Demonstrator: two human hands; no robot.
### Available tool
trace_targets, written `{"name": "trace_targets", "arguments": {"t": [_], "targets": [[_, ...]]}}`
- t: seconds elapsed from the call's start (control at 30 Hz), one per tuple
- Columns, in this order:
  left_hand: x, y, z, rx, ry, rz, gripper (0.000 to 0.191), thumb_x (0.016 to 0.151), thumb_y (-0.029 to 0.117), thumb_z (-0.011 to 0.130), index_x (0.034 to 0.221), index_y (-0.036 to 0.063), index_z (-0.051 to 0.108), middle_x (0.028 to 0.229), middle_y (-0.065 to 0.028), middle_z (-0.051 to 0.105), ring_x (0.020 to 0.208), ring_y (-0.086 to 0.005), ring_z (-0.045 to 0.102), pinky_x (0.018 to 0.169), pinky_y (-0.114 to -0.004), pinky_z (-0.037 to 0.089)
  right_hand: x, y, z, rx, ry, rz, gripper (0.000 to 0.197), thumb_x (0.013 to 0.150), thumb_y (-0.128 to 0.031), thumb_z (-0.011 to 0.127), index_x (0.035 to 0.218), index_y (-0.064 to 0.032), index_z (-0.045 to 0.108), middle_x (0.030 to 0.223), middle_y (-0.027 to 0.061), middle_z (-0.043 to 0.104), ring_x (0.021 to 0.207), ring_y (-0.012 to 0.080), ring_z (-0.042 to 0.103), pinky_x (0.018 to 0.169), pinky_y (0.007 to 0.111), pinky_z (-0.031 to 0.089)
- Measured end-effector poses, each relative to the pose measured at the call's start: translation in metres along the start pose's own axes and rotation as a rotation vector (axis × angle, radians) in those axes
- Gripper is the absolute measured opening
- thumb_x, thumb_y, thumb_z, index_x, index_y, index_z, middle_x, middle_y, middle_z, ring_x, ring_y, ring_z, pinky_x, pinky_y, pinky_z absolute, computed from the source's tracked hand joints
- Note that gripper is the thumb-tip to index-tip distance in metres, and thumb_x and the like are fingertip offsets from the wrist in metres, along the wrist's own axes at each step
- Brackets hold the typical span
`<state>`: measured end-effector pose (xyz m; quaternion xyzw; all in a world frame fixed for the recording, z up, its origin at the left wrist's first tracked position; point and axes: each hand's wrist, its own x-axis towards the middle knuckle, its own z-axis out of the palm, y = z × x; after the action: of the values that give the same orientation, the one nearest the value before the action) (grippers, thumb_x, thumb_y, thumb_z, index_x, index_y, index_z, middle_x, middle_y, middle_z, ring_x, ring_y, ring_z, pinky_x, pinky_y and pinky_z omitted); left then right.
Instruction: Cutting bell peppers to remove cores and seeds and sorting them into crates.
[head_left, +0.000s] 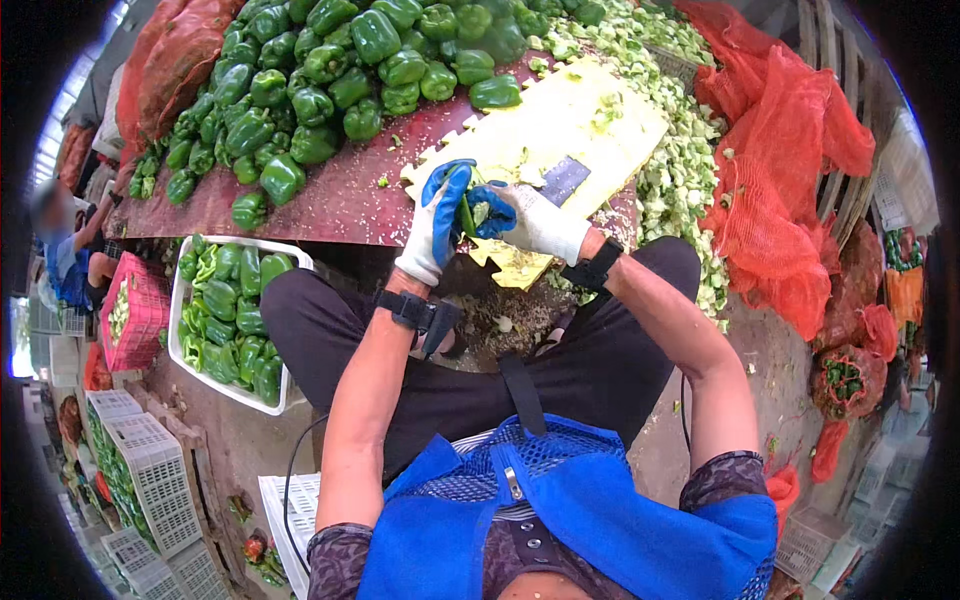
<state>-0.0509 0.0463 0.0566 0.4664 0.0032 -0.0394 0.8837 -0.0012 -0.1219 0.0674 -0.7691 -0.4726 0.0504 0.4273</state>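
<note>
My left hand (442, 217), in a white glove with blue coated fingers, is closed around a green pepper piece (467, 214), of which only a narrow part shows. My right hand (525, 215), gloved alike, has its fingers curled against the same piece from the right; whether it holds anything else is hidden. Both hands are over the near edge of a yellow foam mat (630, 124) with jigsaw edges, which bears pepper scraps and a dark rectangular patch (565, 180). Whole green bell peppers (311, 105) are heaped beyond my left hand.
A white crate (300, 255) of green peppers stands left of my knee. Pale green cut pieces (679, 195) are piled along the right, beside red mesh sacks (787, 165). A pink basket (142, 300) and a seated person (64, 247) are at far left.
</note>
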Motion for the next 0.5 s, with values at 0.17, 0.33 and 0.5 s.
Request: {"name": "trace_targets", "arguments": {"t": [0.17,0.33,0.5], "targets": [[0.016,-0.031,-0.029,0.004,0.183,0.028,0.027,0.097,0.032,0.052,0.112,0.0094,0.058,0.092,-0.0053,0.065,0.081,-0.0164,0.065,0.068,-0.032,0.057,-0.010,0.017,0.024,-0.218,-0.056,0.031,0.052,0.078,-0.007,0.063,0.129,-0.0045,0.050,0.094,0.0230,0.064,0.087,0.0379,0.063,0.076,0.044,0.050],[0.016,-0.019,-0.017,-0.286,0.044,-0.164,0.044,0.096,0.042,0.050,0.117,0.0046,0.056,0.101,-0.0117,0.067,0.088,-0.0246,0.067,0.073,-0.037,0.058,-0.013,0.023,0.048,-0.143,0.245,0.093,0.046,0.075,-0.001,0.066,0.119,-0.0048,0.056,0.097,0.0183,0.063,0.087,0.0328,0.063,0.077,0.040,0.051],[0.021,-0.024,-0.018,-0.378,0.218,-0.125,0.046,0.093,0.045,0.055,0.121,0.0081,0.055,0.103,-0.0098,0.066,0.085,-0.0244,0.067,0.065,-0.036,0.058,-0.005,0.028,0.068,0.814,0.374,0.491,0.050,0.070,0.004,0.069,0.118,-0.0004,0.056,0.105,0.0171,0.065,0.098,0.0310,0.063,0.088,0.036,0.050]]}}
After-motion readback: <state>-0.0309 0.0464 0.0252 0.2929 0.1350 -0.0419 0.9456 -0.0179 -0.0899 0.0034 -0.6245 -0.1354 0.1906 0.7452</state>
